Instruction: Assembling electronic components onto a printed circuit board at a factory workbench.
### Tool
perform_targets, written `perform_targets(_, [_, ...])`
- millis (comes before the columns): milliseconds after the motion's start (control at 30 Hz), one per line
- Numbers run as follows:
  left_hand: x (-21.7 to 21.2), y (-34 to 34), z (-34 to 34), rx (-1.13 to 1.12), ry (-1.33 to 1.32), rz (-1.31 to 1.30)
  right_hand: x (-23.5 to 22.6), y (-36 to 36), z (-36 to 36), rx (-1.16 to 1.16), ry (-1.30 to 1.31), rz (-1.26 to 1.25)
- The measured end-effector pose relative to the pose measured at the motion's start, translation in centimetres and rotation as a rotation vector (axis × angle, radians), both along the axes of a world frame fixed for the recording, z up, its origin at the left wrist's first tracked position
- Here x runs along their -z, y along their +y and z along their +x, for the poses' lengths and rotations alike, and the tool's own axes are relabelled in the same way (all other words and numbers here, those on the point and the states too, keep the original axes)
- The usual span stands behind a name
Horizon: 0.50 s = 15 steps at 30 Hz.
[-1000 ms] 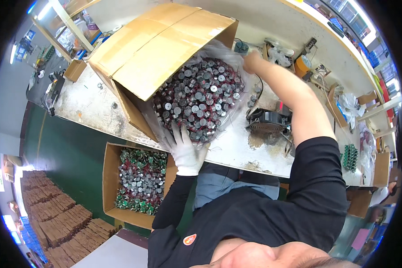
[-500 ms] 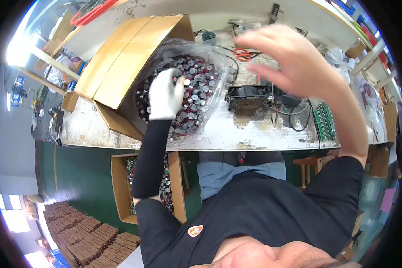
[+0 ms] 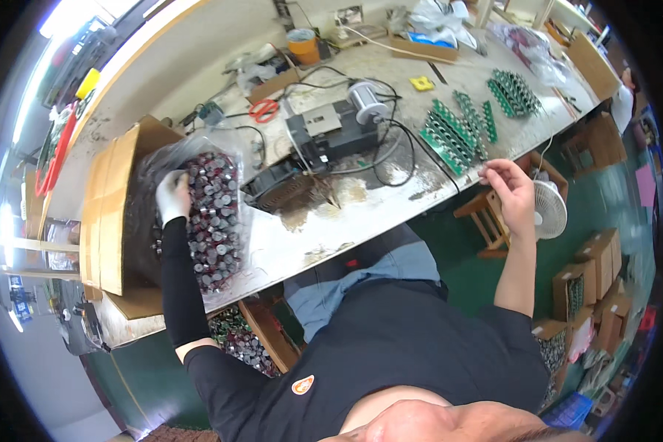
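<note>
My left hand (image 3: 173, 197), in a white glove with bare fingertips, rests on the left part of a heap of small round silver parts with red wires (image 3: 217, 214). Its fingers are curled; what they hold, if anything, is hidden. The heap lies in a clear plastic bag (image 3: 237, 158) spilling from a tipped cardboard box (image 3: 110, 214). My bare right hand (image 3: 516, 193) is over the table's front edge, thumb and fingers pinched together. Too little shows there to name anything between them. Nearest to it are green circuit boards (image 3: 449, 136) in rows.
Mid-table stand a black device with a solder wire spool (image 3: 367, 102) and a black fan (image 3: 280, 193), with loose cables around. Red-handled scissors (image 3: 264, 110) lie behind. More boards (image 3: 512, 92) are at the far right. Below the edge are a wooden stool (image 3: 486, 221) and a white fan (image 3: 549, 210).
The view has turned to the right. My right hand has come down from above the table to the front edge by the boards, its fingers closing. My left hand stays at the heap.
</note>
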<state>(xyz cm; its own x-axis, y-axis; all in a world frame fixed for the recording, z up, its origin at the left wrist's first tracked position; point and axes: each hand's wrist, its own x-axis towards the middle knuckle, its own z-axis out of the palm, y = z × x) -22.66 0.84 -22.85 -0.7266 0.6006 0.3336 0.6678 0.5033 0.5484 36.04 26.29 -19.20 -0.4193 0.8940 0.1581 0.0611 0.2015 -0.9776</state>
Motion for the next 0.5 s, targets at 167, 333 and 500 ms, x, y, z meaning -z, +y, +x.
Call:
perform_targets(167, [-1.8, -0.5, 0.8, -0.118, -0.214, 0.399, 3.9, 0.9, -0.2, -0.023, 0.034, -0.087])
perform_targets(333, [-7.5, -1.4, 7.2, -0.098, -0.504, 0.717, 6.5, 1.0, -1.8, -0.157, 0.094, -0.157])
perform_targets(500, [-8.2, -2.2, 14.8, -0.080, -0.444, 0.712, 7.1, 0.6, -1.5, -0.218, 0.177, -0.152])
